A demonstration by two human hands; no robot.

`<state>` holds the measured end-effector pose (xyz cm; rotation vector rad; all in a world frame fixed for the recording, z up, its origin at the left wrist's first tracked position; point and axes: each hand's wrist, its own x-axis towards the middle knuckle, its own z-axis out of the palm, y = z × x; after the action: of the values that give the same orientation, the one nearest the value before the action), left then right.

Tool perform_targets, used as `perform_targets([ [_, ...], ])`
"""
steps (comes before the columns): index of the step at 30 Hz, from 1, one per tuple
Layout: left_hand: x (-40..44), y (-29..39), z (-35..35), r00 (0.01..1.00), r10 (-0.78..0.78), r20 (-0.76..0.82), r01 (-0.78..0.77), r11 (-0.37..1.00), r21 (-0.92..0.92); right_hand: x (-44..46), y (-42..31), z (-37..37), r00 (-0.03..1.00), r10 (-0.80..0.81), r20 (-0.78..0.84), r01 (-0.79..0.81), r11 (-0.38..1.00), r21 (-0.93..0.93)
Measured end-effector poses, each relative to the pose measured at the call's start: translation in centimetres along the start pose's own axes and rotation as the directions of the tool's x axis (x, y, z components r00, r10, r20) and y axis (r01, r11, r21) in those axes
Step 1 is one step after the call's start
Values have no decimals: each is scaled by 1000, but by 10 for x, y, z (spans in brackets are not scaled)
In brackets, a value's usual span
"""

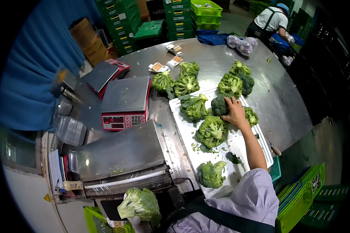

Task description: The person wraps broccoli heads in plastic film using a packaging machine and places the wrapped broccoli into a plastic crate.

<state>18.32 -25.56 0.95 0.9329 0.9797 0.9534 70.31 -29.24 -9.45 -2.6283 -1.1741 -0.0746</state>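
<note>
My right hand (235,113) reaches over a white tray (234,143), its fingers curled on a dark green broccoli head (219,105). Low in the view, my left hand (137,224), mostly hidden and apparently gloved, is under a pale green broccoli head (140,206) and supports it. On the tray lie more broccoli heads, among them one with its stalk up (195,107), a wide one (212,132) and one near me (212,174). A loose leaf piece (235,159) and green crumbs lie between them. Further broccoli (186,85) sits on the metal table (278,101) beyond the tray.
Left of the tray stand two red scales (125,97) and a wrapping machine (120,151). Small label stacks (174,61) and net-wrapped produce (245,47) lie farther back. A wooden handle (275,150) shows at the tray's right. Another person (270,23) bends over crates at the back right.
</note>
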Motion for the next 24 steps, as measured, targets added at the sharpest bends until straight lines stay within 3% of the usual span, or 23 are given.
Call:
perform_targets([
  [3,0,-1,4,1000,2,18,-2,1000,4,-19,-9,-6,998,-8,-63,5,999,-44],
  [7,-2,-1,10,999,5,45,-5,1000,14,-26,3,-7,993,-53,-106,58,997,41],
  [9,-3,-1,12,998,13,53,-14,1000,17,-25,16,-12,976,-55,-210,133,917,376],
  [10,-4,-1,13,998,16,54,-17,1000,19,-27,24,-15,961,31,-273,84,914,398],
  [11,-6,-1,14,998,15,56,-17,1000,24,-31,37,-18,938,74,-337,23,961,275],
  [13,-10,-1,16,998,24,62,-26,999,31,-51,59,-26,960,135,-246,-147,989,-28],
  [15,-9,0,18,998,19,64,-20,1000,23,-65,76,-37,939,297,174,-312,948,63],
  [16,-9,0,19,998,16,65,-17,1000,13,-77,88,-21,974,229,2,-225,956,190],
  [17,-9,-1,22,998,16,67,-17,1000,8,-84,100,-10,973,229,2,-226,956,187],
  [19,-9,0,24,997,16,75,-16,1000,0,-98,117,5,954,183,-236,-111,951,288],
  [21,-10,-1,28,996,12,85,-11,1000,-11,-108,118,5,949,181,-260,-116,962,248],
  [24,-11,-1,32,995,12,98,-9,1000,-27,-121,114,5,898,349,-266,-203,868,454],
])
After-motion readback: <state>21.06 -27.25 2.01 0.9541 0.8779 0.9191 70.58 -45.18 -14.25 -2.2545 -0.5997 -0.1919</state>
